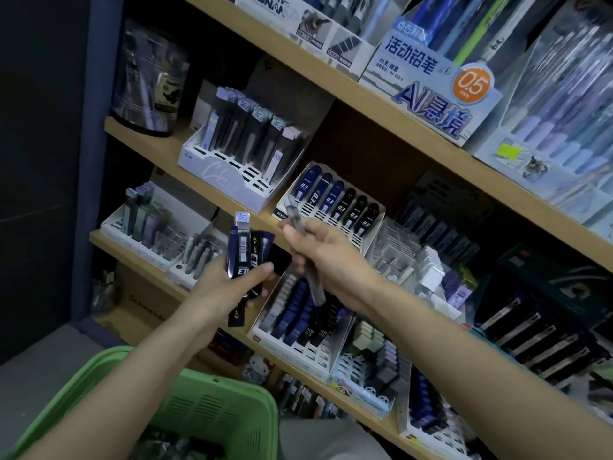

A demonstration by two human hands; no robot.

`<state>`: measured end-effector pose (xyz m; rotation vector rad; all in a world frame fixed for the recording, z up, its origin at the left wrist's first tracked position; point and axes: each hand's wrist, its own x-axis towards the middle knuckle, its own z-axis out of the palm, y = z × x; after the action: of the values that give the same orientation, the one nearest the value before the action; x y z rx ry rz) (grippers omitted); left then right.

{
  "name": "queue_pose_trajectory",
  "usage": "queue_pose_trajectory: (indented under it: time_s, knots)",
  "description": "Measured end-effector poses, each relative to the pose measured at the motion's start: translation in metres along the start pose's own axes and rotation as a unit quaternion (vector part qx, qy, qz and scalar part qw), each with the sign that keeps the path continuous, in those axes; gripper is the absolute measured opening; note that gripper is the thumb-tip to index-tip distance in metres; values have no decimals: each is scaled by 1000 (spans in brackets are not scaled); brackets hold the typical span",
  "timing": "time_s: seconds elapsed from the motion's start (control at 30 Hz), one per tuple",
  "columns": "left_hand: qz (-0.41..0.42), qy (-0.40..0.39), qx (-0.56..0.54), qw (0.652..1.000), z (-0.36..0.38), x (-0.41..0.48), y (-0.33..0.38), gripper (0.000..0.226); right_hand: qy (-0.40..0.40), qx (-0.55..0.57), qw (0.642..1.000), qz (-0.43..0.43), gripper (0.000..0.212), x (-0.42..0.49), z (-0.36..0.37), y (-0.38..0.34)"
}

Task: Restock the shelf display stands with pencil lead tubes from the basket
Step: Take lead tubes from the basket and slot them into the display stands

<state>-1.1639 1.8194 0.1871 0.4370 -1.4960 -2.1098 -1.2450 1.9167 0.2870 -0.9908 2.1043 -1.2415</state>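
Grey lead tube (314,287) pinched in right hand (323,254); left hand (225,288) grips dark tube bundle (247,257); green basket (212,406) below it.

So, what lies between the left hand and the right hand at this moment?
In the head view, the bundle of tubes gripped by the left hand fans into that gap, toward the right hand, which holds a grey tube.
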Motion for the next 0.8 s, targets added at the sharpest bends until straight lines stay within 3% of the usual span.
queue_pose_trajectory:
  time_s: [0.17,0.43,0.57,0.67,0.8]
  knots:
    - [44,40,4,998,-28,18,21,10,44,16,999,-13,22,32,6,-28]
    - [64,105,-6,992,-76,33,33,6,130,-84,985,-81,12,117,26,-61]
    - [67,112,-15,991,-91,35,37,7,143,-19,988,-59,15,141,41,-72]
    - [57,121,-39,990,-96,34,38,8,137,-83,984,-79,30,146,49,-74]
    - [51,120,-51,990,-102,33,42,11,131,-99,983,-84,22,142,55,-77]
